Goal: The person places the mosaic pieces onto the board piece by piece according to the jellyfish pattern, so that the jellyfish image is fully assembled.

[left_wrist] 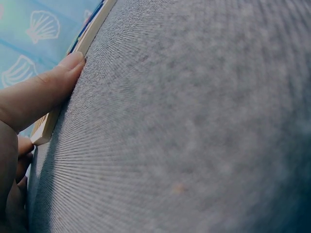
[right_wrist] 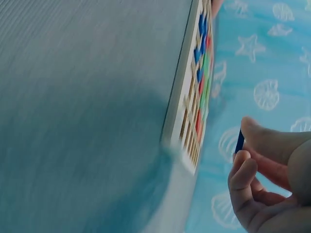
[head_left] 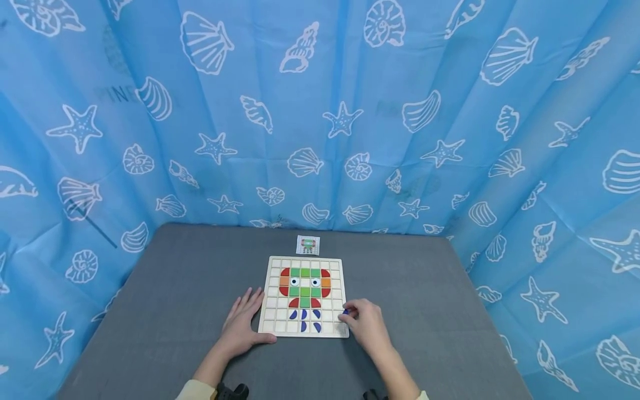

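Note:
A pale wooden grid board (head_left: 280,328) lies on the table, with red, green, orange and blue pieces and two eye pieces set in its squares. Five or so, several, blue half-round pieces (head_left: 303,326) fill squares in its lower rows. At the board's left side rests my left hand (head_left: 242,328), fingers spread along the edge and thumb (left_wrist: 43,90) against the front edge. Over the lower right edge, my right hand (head_left: 367,325) pinches a small blue piece (right_wrist: 239,141) between thumb and fingertips. Its full shape is partly hidden by the fingers.
Just behind the board lies a small picture card (head_left: 308,245) with a similar coloured figure. Grey cloth covers the table (head_left: 200,278). A blue curtain (head_left: 320,111) with white shell and starfish prints hangs at the back and sides.

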{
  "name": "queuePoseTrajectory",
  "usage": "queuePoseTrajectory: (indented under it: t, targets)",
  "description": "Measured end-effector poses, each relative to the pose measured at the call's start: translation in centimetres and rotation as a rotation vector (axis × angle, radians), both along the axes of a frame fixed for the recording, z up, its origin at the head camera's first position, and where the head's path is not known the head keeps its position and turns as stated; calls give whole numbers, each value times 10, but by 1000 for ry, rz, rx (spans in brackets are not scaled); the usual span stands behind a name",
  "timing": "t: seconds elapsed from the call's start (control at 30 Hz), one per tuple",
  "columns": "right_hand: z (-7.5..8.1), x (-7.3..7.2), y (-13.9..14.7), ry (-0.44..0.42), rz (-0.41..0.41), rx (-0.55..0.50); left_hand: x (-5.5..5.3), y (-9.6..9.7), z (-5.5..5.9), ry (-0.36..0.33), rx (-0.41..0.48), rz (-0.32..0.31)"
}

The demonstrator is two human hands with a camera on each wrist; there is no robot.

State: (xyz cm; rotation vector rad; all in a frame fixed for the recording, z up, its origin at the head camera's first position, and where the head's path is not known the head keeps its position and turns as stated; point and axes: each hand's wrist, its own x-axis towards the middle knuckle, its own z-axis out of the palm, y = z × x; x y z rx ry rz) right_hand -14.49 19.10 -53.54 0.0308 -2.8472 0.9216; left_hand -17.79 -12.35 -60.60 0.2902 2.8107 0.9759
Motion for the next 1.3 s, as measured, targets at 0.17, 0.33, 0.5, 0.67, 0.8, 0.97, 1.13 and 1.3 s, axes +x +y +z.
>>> queuePoseTrajectory:
  t: [0.17,0.33,0.5,0.67,0.8,0.97,1.13,1.3]
  targets:
    - [1,-3,-25,-21,5,-27,0,2,2,10,6,-5]
    - [-4,-6,-53,-26,67,-81,0,2,1,6,4,-11]
    - [-12,-6,-85,-76,117,-120,1,0,1,12,3,-15]
    - [-18,-7,-107,-123,118,-133,2,-2,2,25,5,-9]
    - [-21,-7,-111,-123,118,-113,3,-2,3,24,10,-13]
    - [-23,-6,-110,-109,138,-86,5,-2,3,28,15,-13]
    - [-21,-4,-110,-129,135,-85,4,-3,2,31,6,-21]
    - [-14,-3,-106,-112,122,-51,3,-4,-2,29,-11,-20]
